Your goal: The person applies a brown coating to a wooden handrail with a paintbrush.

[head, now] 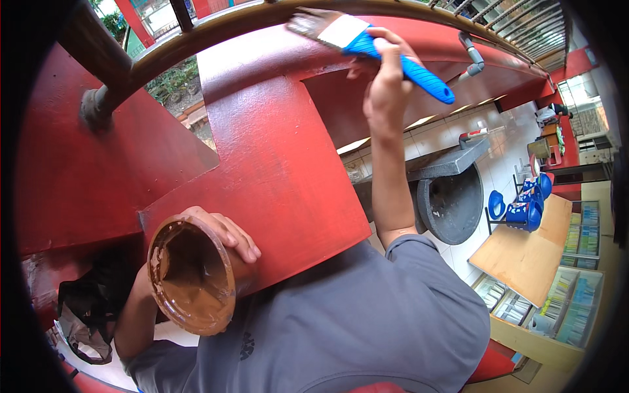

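Note:
My right hand (390, 81) grips a paintbrush (363, 43) by its blue handle, up at the top of the view. The brush's bristles look dark and wet and lie close to a brown metal rail (255, 20); whether they touch it I cannot tell. At the lower left my left hand (223, 233) is shut around a round plastic container (191, 275), its mouth facing me, coated inside with brown paint. That hand rests by a red painted ledge (285, 172). Motion blurs the brush end.
A red wall (113, 182) stands at the left, with a black plastic bag (88, 314) below it. To the right are grey piping (474, 59), a dark stone basin (452, 206), a wooden table (526, 245), blue chairs (528, 206) and glass-fronted shelves (565, 304).

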The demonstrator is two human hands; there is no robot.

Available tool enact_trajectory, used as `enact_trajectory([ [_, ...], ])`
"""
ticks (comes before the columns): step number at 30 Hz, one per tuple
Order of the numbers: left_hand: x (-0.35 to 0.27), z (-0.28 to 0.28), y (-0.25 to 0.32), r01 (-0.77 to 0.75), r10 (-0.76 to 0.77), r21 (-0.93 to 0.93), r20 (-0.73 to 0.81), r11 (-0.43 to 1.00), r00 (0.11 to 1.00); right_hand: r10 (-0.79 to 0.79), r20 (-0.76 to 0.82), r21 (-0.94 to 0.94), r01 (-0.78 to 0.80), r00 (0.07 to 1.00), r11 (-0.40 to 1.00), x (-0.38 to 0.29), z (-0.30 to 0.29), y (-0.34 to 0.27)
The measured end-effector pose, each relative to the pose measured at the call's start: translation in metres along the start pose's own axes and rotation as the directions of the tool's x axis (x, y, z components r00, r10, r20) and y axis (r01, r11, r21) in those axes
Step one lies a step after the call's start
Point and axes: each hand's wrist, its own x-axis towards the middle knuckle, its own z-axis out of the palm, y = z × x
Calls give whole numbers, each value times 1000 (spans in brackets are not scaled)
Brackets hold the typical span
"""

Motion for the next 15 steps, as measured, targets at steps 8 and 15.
enact_trajectory([
  [8,-5,16,-2,-56,67,69,-167,996,984,50,-167,-82,-64,985,995,93,-86,18],
  [15,-5,13,-1,-14,7,-77,-88,997,996,-212,-436,-242,113,874,964,137,-139,39],
])
